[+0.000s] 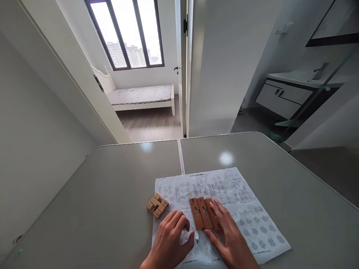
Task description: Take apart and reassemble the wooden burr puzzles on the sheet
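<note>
Three notched brown wooden bars (pixel 204 213) lie side by side on a printed instruction sheet (pixel 246 209). My right hand (pixel 230 239) rests flat on the sheet, fingers stretched out and touching the right side of the bars. Just left of the bars is my left hand (pixel 171 239), with its fingers curled loosely down onto the paper and nothing visible in them. A small assembled wooden block puzzle (pixel 157 204) sits at the sheet's left edge, a little beyond my left hand.
The grey table (pixel 112 209) has a seam down its middle and rounded far corners. Beyond it stand an open door, a bedroom with a bed (pixel 140 95) under a window, and a washbasin cabinet (pixel 286 95) at right.
</note>
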Demonstrator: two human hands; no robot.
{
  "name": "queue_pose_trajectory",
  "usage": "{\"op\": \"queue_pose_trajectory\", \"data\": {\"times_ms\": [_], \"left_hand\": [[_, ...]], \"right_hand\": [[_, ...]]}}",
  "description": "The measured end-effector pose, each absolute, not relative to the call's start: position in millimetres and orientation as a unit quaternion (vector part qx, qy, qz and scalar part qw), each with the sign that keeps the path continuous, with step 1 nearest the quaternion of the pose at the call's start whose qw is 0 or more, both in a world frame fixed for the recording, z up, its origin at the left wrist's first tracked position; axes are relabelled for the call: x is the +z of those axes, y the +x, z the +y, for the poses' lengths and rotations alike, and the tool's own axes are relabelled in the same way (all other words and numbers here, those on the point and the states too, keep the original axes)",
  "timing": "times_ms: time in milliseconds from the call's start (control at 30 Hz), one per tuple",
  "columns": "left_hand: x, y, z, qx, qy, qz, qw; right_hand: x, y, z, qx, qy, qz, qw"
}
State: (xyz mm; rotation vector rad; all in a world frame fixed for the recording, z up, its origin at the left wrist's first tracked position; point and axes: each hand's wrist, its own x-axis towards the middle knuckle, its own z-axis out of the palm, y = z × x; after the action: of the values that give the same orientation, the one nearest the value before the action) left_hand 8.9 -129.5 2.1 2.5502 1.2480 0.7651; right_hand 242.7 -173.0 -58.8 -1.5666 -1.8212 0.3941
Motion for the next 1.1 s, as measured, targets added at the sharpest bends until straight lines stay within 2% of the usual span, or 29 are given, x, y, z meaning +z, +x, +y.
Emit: {"op": "queue_pose_trajectory", "data": {"times_ms": [467, 733, 1100], "left_hand": [[2, 25, -89, 0.219, 0.888, 0.367, 0.171], [-9, 23, -92, 0.253, 0.874, 0.361, 0.206], [-5, 24, -92, 0.254, 0.878, 0.344, 0.213]], "right_hand": [[-65, 223, -177, 0.080, -0.662, -0.607, 0.432], [-65, 222, -177, 0.045, -0.706, -0.564, 0.427], [-66, 227, -177, 0.055, -0.706, -0.582, 0.400]]}}
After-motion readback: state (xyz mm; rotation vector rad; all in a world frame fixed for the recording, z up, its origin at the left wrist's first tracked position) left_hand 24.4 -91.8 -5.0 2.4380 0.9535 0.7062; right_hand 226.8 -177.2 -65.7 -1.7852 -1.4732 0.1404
